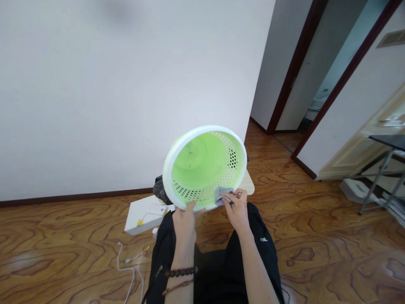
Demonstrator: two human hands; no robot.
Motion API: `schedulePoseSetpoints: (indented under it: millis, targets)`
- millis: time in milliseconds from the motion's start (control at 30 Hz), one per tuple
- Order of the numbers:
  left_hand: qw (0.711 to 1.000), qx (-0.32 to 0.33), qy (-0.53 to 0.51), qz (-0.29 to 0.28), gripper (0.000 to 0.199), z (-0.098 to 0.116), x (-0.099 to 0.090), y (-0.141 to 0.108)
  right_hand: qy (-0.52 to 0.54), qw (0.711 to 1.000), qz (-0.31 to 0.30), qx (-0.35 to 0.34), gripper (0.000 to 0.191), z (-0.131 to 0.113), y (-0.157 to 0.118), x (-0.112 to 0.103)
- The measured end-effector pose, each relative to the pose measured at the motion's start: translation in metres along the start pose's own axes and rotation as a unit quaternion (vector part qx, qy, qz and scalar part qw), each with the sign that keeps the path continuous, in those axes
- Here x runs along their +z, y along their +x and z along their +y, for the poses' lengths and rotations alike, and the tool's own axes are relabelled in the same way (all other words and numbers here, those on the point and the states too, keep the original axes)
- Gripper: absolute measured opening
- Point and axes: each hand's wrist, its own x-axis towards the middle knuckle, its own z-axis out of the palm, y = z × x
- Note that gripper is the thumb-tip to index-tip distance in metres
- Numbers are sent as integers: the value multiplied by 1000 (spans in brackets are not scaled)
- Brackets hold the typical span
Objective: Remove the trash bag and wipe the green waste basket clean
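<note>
Green basket [198,162], round, white rim, held tilted above the lap

Basket: one, plastic; position, in front of the person's knees, its mouth turned toward the wearer; interior bare green at the base, with perforated bands along the side wall; wide white rim [168,185] running all round

Left hand [184,221]: closed on the near edge of the basket, left of its middle, thumb laid over the rim; beaded bracelet [181,272] and thin brown cord [179,287] at the wrist

Right hand [236,209]: fingers pinching a grey cloth [219,195], which rests against the lower right part of the rim

Cloth: one, small, folded or bunched, exact form partly hidden by the fingers

Clothing: dark trousers [261,249], knees set apart on either side beneath the basket

Behind the basket: pale board [249,184] with a rounded corner, mostly covered; black bag-like item [160,192] at the left, partly covered

On the floor [311,259], wood-patterned: white box [135,216] at left, near the knee; white cables [133,270] lying loose before it

Background: plain white wall [104,93]; dark-framed doorway at right; dark-topped folding surface [392,142] on metal legs, far right
</note>
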Motion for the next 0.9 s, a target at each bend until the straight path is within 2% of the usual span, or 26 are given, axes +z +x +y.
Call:
schedulePoseSetpoints:
  millis: [67,233,433,533,633,767,900]
  targets:
    - [1000,-2,-2,3,29,0,1,-1,4,1000,-5,12,22,0,-1,1]
    - [1000,14,11,1,30,-1,-1,0,37,997,-66,28,30,2,-5,2]
    - [1000,27,11,-3,32,-3,-3,1,5,998,-51,38,33,1,-6,1]
    - [1000,23,12,-1,31,-3,-2,1,36,993,-105,51,36,-6,-5,-5]
    - [1000,18,8,0,30,-2,-1,1,81,983,-150,76,28,-15,-2,-13]
    - [1000,15,5,-3,29,-2,-1,0,104,981,-124,104,17,-21,0,-17]
    - [1000,16,3,-5,29,-4,-1,0,104,990,-62,72,14,-17,-1,-9]
